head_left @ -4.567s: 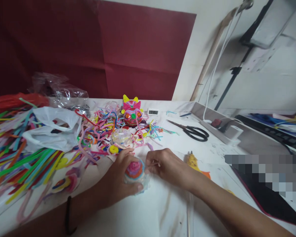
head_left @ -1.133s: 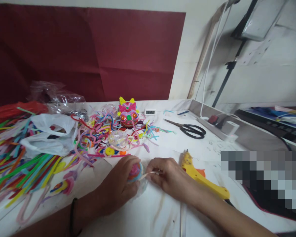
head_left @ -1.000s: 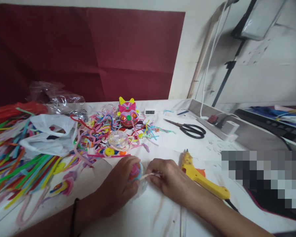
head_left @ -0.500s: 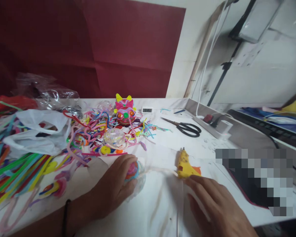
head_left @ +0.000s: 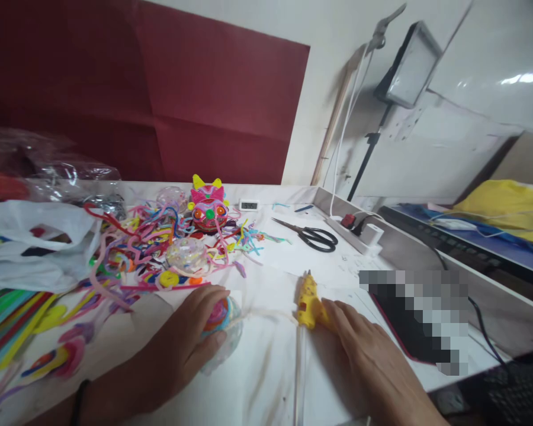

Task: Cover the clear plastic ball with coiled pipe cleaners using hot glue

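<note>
My left hand (head_left: 182, 343) is closed round a clear ball (head_left: 224, 331) wrapped in pink, orange and blue pipe-cleaner coils, held down on the white table (head_left: 266, 384). A thin pale pipe cleaner (head_left: 266, 315) trails from the ball to the right. My right hand (head_left: 364, 349) lies over the handle of a yellow glue gun (head_left: 308, 302), fingers wrapping its rear end; the nozzle points away from me.
Loose coloured pipe cleaners (head_left: 160, 236) litter the table's left and middle, with a pink cat-face craft (head_left: 208, 207), a clear ball (head_left: 186, 254), a white plastic bag (head_left: 35, 248), black scissors (head_left: 313, 235), a small digital clock (head_left: 249, 205) and a power strip (head_left: 359, 231).
My right hand has let go of the pale pipe cleaner beside the ball and moved right onto the glue gun. The left hand stays on the ball. The view has swung right.
</note>
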`<state>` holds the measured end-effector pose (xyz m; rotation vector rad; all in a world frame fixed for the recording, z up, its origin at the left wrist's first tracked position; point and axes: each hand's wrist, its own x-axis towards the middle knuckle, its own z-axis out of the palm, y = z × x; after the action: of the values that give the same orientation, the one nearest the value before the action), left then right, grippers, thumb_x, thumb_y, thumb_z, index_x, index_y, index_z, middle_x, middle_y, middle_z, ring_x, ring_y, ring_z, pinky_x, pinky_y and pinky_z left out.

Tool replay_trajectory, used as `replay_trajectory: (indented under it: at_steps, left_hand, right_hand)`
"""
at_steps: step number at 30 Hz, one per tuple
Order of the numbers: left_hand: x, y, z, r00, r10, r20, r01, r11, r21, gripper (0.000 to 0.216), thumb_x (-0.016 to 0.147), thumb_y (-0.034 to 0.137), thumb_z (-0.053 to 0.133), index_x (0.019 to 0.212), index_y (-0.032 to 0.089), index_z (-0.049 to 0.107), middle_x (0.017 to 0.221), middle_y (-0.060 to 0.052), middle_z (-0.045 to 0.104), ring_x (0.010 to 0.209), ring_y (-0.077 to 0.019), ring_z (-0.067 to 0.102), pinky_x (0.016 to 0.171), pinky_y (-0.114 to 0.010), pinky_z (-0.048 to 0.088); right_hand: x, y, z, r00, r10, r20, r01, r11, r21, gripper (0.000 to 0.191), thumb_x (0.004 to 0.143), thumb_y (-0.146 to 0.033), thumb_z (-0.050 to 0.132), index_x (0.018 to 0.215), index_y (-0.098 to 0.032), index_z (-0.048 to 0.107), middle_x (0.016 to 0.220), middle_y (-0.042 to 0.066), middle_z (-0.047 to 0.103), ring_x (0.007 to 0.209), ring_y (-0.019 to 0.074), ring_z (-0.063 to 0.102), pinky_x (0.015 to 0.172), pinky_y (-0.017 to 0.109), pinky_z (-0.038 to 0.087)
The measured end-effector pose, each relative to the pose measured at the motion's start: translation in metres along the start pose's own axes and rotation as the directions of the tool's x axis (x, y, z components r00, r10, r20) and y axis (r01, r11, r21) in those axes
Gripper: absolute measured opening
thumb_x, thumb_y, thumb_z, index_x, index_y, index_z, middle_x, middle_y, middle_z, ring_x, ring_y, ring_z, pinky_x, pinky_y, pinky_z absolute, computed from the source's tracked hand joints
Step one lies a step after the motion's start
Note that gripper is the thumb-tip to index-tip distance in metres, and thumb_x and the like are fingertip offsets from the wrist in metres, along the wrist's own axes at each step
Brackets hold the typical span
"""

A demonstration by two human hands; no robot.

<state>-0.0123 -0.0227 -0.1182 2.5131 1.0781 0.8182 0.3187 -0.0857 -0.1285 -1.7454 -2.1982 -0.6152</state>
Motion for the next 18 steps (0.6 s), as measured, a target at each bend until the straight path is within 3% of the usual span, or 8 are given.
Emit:
replay_trajectory:
  at_steps: [3,8,11,14,18]
  left_hand:
    - [-0.001,-0.001,-0.001,1.000,0.005,0.029,-0.006,1.000,0.015,0.047,0.099,0.029,0.043,0.144,0.031,0.030,0.149,-0.008,0.039,0.138,-0.0292,0.038,0.113,-0.046,0.039]
    - [0.000,0.006,-0.008,0.997,0.074,0.021,-0.075,0.996,0.057,0.051,0.098,0.024,0.043,0.144,0.033,0.024,0.145,-0.007,0.044,0.133,-0.0274,0.045,0.111,-0.045,0.043]
    - [0.002,0.011,-0.011,0.996,0.084,0.025,-0.086,0.993,0.085,0.052,0.097,0.021,0.043,0.143,0.034,0.023,0.143,-0.007,0.047,0.132,-0.0266,0.047,0.109,-0.043,0.045]
    - [0.002,0.011,-0.010,0.996,0.085,0.006,-0.086,0.993,0.084,0.053,0.095,0.020,0.045,0.142,0.032,0.025,0.143,-0.007,0.048,0.131,-0.0266,0.048,0.109,-0.043,0.046]
    - [0.002,0.009,-0.008,0.996,0.091,-0.017,-0.090,0.994,0.064,0.053,0.094,0.019,0.047,0.142,0.031,0.029,0.142,-0.007,0.049,0.130,-0.0270,0.049,0.110,-0.043,0.045]
  right_hand:
    - [0.004,0.001,0.004,1.000,-0.018,-0.023,0.019,1.000,0.008,0.060,0.073,0.006,0.036,0.130,-0.012,0.044,0.125,0.021,0.064,0.105,0.0340,0.066,0.077,0.050,0.056]
    - [0.012,-0.003,0.006,1.000,0.026,-0.004,-0.025,0.990,0.142,0.057,0.065,0.004,0.038,0.118,-0.014,0.050,0.102,0.015,0.069,0.084,0.0291,0.068,0.072,0.045,0.056]
    - [0.012,0.003,0.011,0.994,0.073,-0.079,-0.060,0.987,0.148,0.055,0.070,-0.001,0.040,0.123,-0.014,0.048,0.104,0.016,0.067,0.080,0.0284,0.068,0.070,0.045,0.057]
    - [0.010,0.017,0.007,0.986,0.116,-0.116,-0.081,0.960,0.268,0.047,0.076,-0.009,0.046,0.121,-0.019,0.051,0.109,0.012,0.067,0.088,0.0251,0.070,0.074,0.036,0.059]
    - [0.002,0.033,-0.017,0.970,0.242,-0.029,-0.188,0.820,0.541,0.033,0.086,-0.028,0.056,0.119,-0.025,0.057,0.113,0.007,0.070,0.092,0.0236,0.072,0.074,0.028,0.059]
